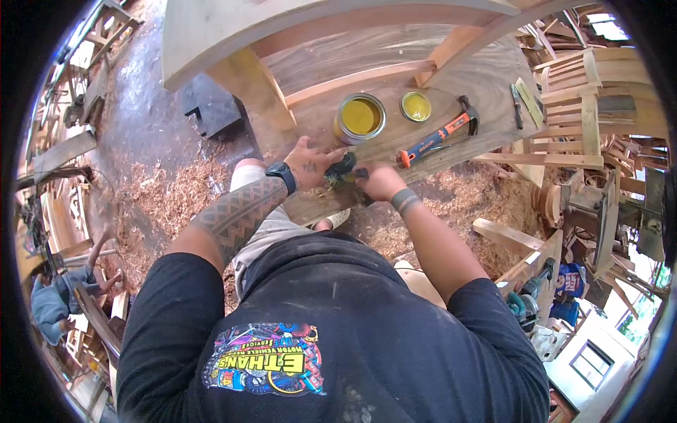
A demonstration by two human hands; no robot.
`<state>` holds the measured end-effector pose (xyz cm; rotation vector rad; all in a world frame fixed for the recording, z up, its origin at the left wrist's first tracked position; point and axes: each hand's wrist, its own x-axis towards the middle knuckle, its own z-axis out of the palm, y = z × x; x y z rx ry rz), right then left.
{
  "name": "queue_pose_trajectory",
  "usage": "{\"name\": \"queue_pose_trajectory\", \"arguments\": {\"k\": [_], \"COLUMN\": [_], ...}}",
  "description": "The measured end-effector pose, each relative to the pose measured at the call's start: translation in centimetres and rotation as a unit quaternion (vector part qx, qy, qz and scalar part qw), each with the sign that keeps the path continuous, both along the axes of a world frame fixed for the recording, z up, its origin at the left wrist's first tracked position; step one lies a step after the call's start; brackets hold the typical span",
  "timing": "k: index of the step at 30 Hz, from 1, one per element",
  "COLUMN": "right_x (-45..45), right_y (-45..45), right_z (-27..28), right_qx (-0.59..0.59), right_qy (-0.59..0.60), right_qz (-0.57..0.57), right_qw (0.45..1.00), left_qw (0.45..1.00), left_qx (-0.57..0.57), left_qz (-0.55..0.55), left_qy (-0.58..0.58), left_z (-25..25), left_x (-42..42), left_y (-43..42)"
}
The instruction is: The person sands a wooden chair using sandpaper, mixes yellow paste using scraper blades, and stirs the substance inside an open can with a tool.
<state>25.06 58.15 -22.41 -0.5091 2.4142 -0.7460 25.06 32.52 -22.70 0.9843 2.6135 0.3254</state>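
Observation:
My left hand (pixel 310 163), with a dark watch on its wrist, grips a small dark rounded object (pixel 342 166) over the front of a wooden board. Beside it, the fingers of my right hand (pixel 383 182) are curled round something dark and small whose kind is hidden. Just beyond my hands stands an open can (pixel 360 118) of yellow-brown paste or liquid. Its likely lid (pixel 416 106), coated with yellow, lies to the right. A claw hammer (pixel 441 137) with an orange and blue handle rests on the board to the right of my right hand.
A wooden furniture frame (pixel 360 81) stands on the board (pixel 479 99) ahead. A dark block (pixel 211 106) sits at left, and wood shavings (pixel 169 204) cover the floor. A slatted wooden piece (pixel 571 127) and a power tool (pixel 522 307) are at right. Another person (pixel 56 303) is far left.

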Motion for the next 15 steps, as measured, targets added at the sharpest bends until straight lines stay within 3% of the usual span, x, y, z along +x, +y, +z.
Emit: {"name": "queue_pose_trajectory", "arguments": {"k": [1, 5, 10, 12, 13, 15], "right_x": [-0.9, -0.4, -2.8, -1.2, 0.3, -0.6], "right_y": [0.4, -1.7, -0.1, -2.1, -1.9, -2.4], "right_z": [0.1, -0.1, 0.3, -0.9, -3.4, -1.7], "right_qx": [0.034, 0.014, 0.008, 0.058, -0.055, 0.011], "right_qy": [-0.055, -0.028, -0.029, -0.06, 0.057, -0.002], "right_qz": [-0.008, 0.005, 0.007, 0.003, 0.062, 0.051], "right_qw": [0.998, 1.0, 1.0, 0.996, 0.995, 0.999], "left_qw": [1.0, 0.998, 0.999, 1.0, 0.999, 0.999], "left_qx": [-0.001, -0.037, -0.026, -0.022, -0.027, -0.021], "left_qz": [0.003, -0.003, 0.013, 0.017, 0.023, 0.026], "left_qy": [-0.007, 0.042, 0.022, 0.001, -0.025, -0.027], "left_z": [0.3, 0.0, -1.0, -0.8, 0.3, 0.5], "left_x": [-0.1, 0.2, 0.6, 0.5, 0.4, 0.0], "left_y": [0.1, 0.4, 0.1, 0.4, 0.7, 0.5]}}
